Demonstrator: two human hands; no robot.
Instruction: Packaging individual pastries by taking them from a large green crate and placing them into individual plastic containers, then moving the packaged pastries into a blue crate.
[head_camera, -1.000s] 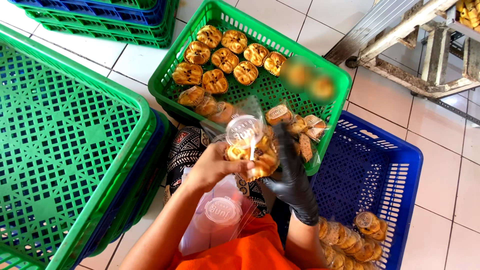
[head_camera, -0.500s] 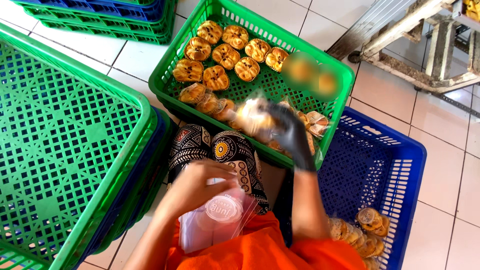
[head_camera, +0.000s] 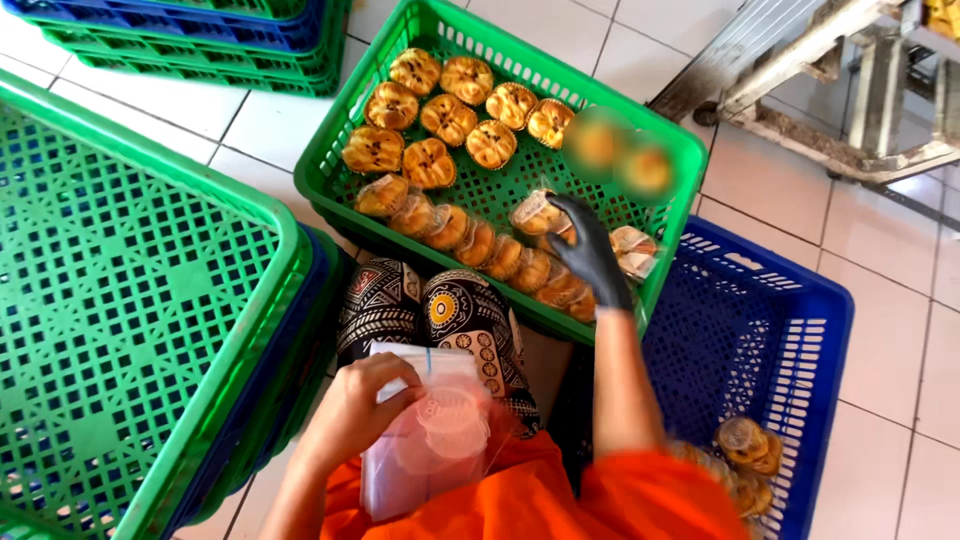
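Wrapped pastry (head_camera: 538, 212) sits in the green crate (head_camera: 330, 165) ahead of you, at the right end of a row of bagged pastries (head_camera: 470, 242) along the near wall. Your right hand (head_camera: 592, 252), in a black glove, is on it: fingers curled over the packet, thumb side low, gripping it against the crate mesh. Whether it is lifted clear of the mesh, you cannot tell.

Unwrapped pastries (head_camera: 445, 115), golden with dark tops, lie in two loose rows at the far end of that crate. Two more at the far right are blurred.

Your left hand (head_camera: 360, 410), bare, rests in your lap, fingers closed on the top edge of a stack of clear plastic bags (head_camera: 430, 440). The stack lies on orange cloth, just below the patterned fabric over your knees.

Blue crate (head_camera: 800, 300) to your right holds a few wrapped pastries (head_camera: 748, 448) in its near corner. Empty-looking green crate (head_camera: 130, 290) sits upturned on your left, stacked over blue ones.
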